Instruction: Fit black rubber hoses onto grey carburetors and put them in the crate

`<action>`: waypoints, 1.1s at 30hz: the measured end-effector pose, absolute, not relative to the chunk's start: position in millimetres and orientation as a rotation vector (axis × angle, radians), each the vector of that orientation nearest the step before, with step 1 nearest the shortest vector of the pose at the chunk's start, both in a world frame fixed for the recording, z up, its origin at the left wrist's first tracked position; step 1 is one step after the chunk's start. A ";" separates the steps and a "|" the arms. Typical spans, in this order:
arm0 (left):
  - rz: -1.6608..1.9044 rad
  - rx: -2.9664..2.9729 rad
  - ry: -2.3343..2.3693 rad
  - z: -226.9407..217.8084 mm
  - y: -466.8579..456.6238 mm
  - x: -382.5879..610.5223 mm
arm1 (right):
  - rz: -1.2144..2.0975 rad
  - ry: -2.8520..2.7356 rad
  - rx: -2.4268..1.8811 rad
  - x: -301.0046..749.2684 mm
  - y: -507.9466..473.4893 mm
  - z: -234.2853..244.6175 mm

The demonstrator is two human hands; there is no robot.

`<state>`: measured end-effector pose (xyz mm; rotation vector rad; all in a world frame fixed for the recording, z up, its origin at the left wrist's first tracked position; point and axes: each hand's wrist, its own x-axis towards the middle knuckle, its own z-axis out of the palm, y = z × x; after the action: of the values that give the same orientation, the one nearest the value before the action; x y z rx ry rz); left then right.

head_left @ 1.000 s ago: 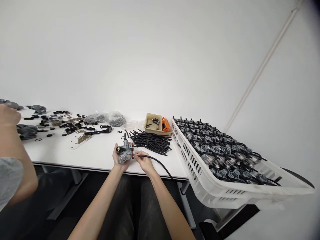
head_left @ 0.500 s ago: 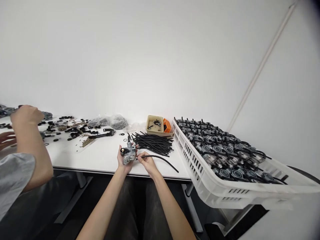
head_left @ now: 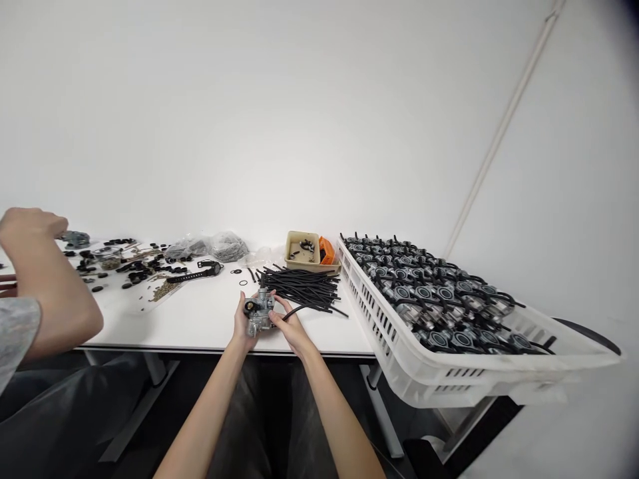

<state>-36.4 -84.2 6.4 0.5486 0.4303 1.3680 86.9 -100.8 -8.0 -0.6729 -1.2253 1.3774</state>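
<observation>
A silvery metal carburetor [head_left: 259,311] is held just above the front part of the white table. My left hand [head_left: 241,324] is closed around its left side and underside. Against the right side of the carburetor, my right hand [head_left: 292,330] is closed, its thumb pressing near the lower edge. A black rubber hose [head_left: 295,311] runs out of the right-hand grip toward the right; the end at the carburetor is hidden by the fingers. Just behind the hands lies a pile of similar black hoses [head_left: 299,286].
A white plastic crate [head_left: 429,379] with rows of carburetors stands at the right. Behind the hoses are a cream tray [head_left: 303,235] and an orange basket [head_left: 327,249]. A watch [head_left: 194,274], bagged parts [head_left: 227,246] and scattered small parts lie leftward. A co-worker's arm [head_left: 50,293] reaches in at far left.
My right hand has moved closer onto the carburetor, and less of the hose shows, now angled up to the right. The view has shifted slightly; the co-worker's arm is farther left.
</observation>
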 end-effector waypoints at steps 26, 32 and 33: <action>1.283 0.873 0.633 3.4 -86.0 -24.9 | 0.941 -0.908 -0.790 84.8 -90.9 -16.0; 1.301 0.778 0.595 3.0 -84.1 -32.4 | 1.061 -0.986 -0.728 88.3 -98.0 -12.5; 1.310 0.735 0.570 2.6 -83.3 -34.0 | 1.092 -0.995 -0.703 88.9 -100.1 -10.9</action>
<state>-34.0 -83.3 2.6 0.7354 0.5698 1.3104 88.9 -100.1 -10.9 -0.7026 -0.9952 1.0916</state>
